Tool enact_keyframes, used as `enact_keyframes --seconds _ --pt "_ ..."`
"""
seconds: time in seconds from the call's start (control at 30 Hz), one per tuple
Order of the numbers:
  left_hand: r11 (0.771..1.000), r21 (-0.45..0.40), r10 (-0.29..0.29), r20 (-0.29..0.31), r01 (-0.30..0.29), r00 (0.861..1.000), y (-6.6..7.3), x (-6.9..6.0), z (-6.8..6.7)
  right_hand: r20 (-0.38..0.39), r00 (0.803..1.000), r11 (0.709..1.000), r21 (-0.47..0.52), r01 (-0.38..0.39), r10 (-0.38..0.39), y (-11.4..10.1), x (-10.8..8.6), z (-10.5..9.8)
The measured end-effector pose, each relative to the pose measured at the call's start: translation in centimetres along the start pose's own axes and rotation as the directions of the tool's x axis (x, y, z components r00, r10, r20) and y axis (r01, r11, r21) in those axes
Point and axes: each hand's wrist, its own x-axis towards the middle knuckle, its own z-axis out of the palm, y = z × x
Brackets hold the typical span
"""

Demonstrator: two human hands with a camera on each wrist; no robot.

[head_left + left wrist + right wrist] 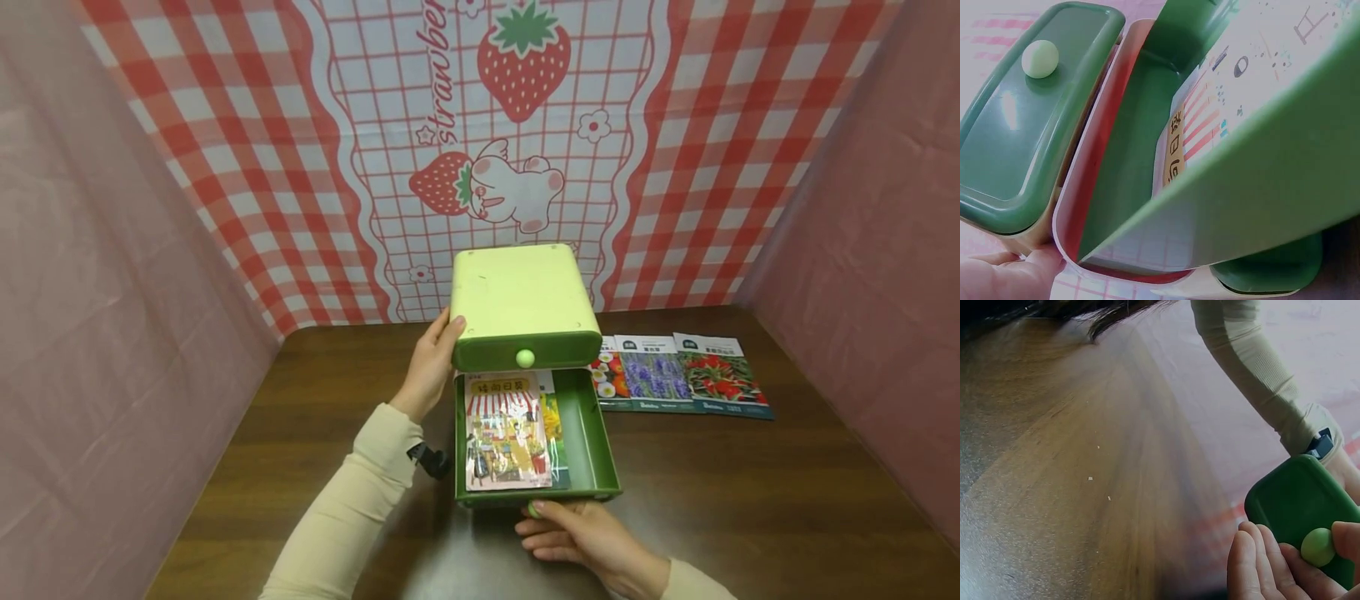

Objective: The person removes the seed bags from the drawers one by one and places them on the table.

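Observation:
A small drawer box [525, 292] with a pale yellow-green casing stands on the table. Its upper green drawer front, with a round light-green knob [1040, 59], is closed. Below it, a green drawer [592, 433] is pulled out towards me. Inside lie a pink illustrated packet [506, 433] and, partly under it, a packet with yellow flowers [553, 425]. My left hand [431, 362] rests against the box's left side, its thumb near the front corner. Between thumb and index finger, my right hand [588, 537] pinches the pulled-out drawer's knob [1318, 547]; its other fingers extend beside it.
Several flower seed packets [660, 371] lie in a row right of the box, the left one partly hidden by it. A checked strawberry cloth [322, 208] hangs behind, with pink cloth walls [862, 275] at both sides. The wooden table [750, 492] extends around the box.

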Motion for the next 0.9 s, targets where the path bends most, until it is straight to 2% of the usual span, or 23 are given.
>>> enact_keyframes --seconds 0.4,0.53,0.73,0.9 --pt "1.000 -0.007 -0.004 -0.005 0.004 1.000 0.0 0.0 0.1 0.011 1.000 1.000 0.016 -0.013 0.013 0.0 -0.1 0.0" --pt "1.000 -0.009 -0.009 0.000 0.009 1.000 0.0 0.0 0.0 0.020 0.999 0.999 -0.016 -0.027 0.028 -0.2 -0.3 0.1" --pt "1.000 -0.015 -0.010 0.005 0.010 1.000 0.0 0.0 -0.1 0.039 0.995 0.990 -0.104 -0.092 0.096 -0.8 -0.8 0.2" --pt "1.000 -0.001 -0.005 0.014 0.005 1.000 0.0 0.0 -0.1 0.103 0.992 0.986 -0.158 -0.058 0.075 -1.3 -1.6 0.2"
